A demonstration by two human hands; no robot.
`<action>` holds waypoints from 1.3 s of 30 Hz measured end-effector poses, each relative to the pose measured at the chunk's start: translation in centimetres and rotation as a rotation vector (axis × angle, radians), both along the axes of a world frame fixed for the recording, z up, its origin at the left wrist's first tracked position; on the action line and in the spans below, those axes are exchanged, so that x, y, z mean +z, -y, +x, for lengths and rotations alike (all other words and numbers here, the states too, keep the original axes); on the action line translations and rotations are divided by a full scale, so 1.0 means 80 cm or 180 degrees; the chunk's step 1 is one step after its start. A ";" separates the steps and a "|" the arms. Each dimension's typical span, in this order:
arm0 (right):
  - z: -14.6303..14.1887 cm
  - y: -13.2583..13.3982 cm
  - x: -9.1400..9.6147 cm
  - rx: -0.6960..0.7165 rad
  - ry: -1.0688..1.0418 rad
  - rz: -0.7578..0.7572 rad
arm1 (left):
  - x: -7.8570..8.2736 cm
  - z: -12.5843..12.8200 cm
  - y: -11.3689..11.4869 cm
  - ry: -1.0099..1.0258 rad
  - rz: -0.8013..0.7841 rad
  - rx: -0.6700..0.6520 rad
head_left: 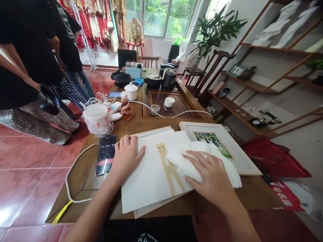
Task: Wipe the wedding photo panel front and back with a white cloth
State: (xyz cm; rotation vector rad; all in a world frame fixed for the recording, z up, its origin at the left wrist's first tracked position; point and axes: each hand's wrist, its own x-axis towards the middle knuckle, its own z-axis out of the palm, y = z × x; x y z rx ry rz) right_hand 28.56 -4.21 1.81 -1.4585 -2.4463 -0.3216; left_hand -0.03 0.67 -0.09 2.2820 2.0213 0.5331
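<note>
A white backing board (148, 174) with a tan stand strip (169, 168) lies face down on the wooden table (83, 178). My left hand (124, 156) rests flat on its left edge, fingers spread. My right hand (210, 176) presses flat on a white fluffy cloth (199, 158) laid over the board's right side. A white picture frame (242, 161) holding a photo lies just right of the cloth.
A phone (106, 153) showing a timer lies left of my left hand, with a white cable (69, 174) curling past it. Behind stand a wrapped white container (97, 117), a sauce bottle (125, 107), a tea tray (174, 101) and kettles. People stand at left; shelves at right.
</note>
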 end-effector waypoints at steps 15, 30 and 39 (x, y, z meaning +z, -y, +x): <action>-0.027 -0.040 0.003 -0.0054 0.0025 0.0037 | 0.002 0.002 0.009 -0.0013 0.0048 0.0139; -0.002 -0.005 -0.002 -0.0203 -0.0020 0.0075 | 0.002 -0.002 0.002 -0.0058 -0.0025 0.0067; -0.061 0.002 0.031 0.0701 -0.0109 -0.0433 | 0.016 0.002 0.010 -0.0035 0.0021 0.0144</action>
